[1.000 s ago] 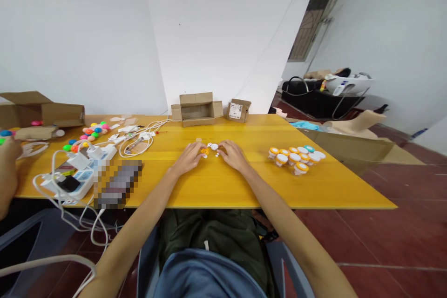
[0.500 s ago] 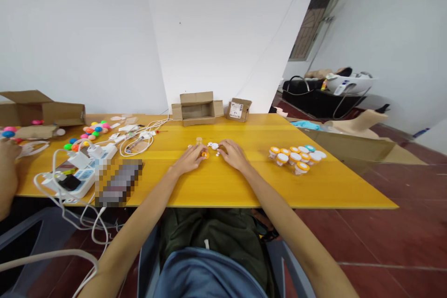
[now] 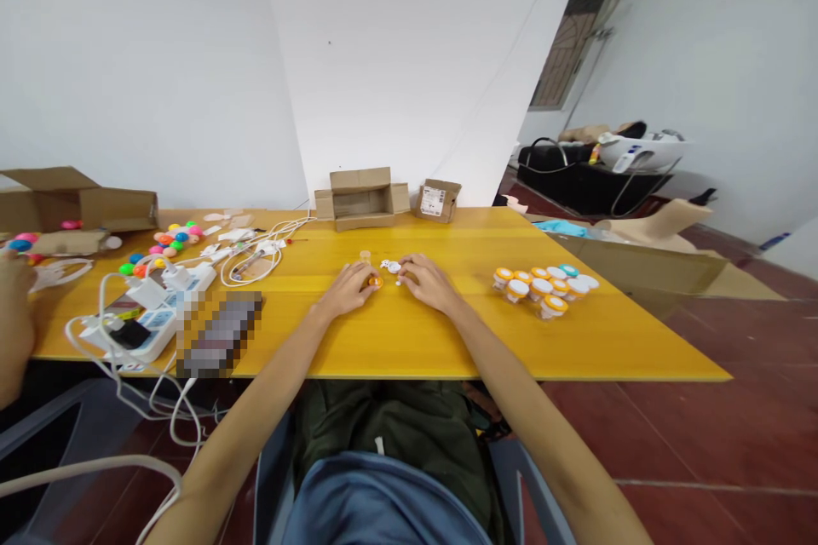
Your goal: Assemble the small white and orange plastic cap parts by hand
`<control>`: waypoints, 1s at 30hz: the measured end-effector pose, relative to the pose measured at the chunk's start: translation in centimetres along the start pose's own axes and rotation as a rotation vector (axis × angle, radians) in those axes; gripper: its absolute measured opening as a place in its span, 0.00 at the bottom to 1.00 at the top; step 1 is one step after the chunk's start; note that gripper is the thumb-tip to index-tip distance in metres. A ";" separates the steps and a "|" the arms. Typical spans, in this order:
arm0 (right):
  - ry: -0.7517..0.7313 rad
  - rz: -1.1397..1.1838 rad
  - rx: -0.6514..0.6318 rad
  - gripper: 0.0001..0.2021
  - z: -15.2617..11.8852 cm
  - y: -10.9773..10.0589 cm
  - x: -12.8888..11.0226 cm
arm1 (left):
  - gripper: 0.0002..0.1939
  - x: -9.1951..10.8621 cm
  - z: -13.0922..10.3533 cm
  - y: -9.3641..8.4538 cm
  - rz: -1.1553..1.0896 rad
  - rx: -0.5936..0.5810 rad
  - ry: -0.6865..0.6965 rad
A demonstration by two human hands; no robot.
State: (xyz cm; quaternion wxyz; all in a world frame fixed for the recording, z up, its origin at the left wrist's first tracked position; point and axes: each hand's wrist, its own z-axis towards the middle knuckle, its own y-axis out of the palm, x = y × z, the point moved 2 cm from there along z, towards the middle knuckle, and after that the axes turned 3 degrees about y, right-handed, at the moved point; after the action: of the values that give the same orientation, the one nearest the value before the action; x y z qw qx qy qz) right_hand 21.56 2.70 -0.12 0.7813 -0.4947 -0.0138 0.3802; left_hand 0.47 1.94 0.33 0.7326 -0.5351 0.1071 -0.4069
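My left hand [image 3: 348, 288] rests low over the table, its thumb and fingers closed around a small orange cap [image 3: 377, 282]. Opposite it, my right hand [image 3: 427, 281] pinches at a tiny white piece [image 3: 399, 280], too small to make out well. Between and just beyond the hands lies a little cluster of white parts [image 3: 392, 266]. A small clear container [image 3: 365, 256] stands behind my left fingers. Off to the right is a group of clear jars with orange, white and teal lids [image 3: 540, 285].
An open cardboard box [image 3: 363, 204] and a smaller box [image 3: 438, 200] stand at the table's back. A power strip [image 3: 159, 319] with cables, a blurred-out phone [image 3: 221, 334] and colourful balls [image 3: 172, 240] lie left. Another person's hand [image 3: 14, 289] is at far left.
My right fingertips have closed in on the tiny white piece. My left hand keeps the orange cap, with its fingers slightly shifted. The jars and boxes stay put.
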 end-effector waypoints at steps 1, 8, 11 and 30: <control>-0.015 -0.001 -0.018 0.07 0.0 0.0 0.0 | 0.09 0.0 0.0 0.0 0.006 0.000 -0.002; -0.059 -0.012 -0.060 0.07 0.0 0.3 0.1 | 0.08 0.3 0.0 -0.2 0.013 -0.001 0.009; -0.066 -0.010 -0.051 0.07 -0.1 0.5 0.2 | 0.09 0.4 -0.1 -0.3 0.023 0.009 0.003; -0.085 0.023 -0.031 0.06 0.0 0.3 0.1 | 0.07 0.7 0.0 -0.4 0.034 0.016 0.017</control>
State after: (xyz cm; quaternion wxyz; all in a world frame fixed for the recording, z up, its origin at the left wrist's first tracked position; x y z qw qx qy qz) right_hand 21.46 2.84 -0.38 0.7679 -0.4904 -0.0473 0.4094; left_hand 0.75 1.42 0.83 0.7427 -0.5239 0.1190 -0.3997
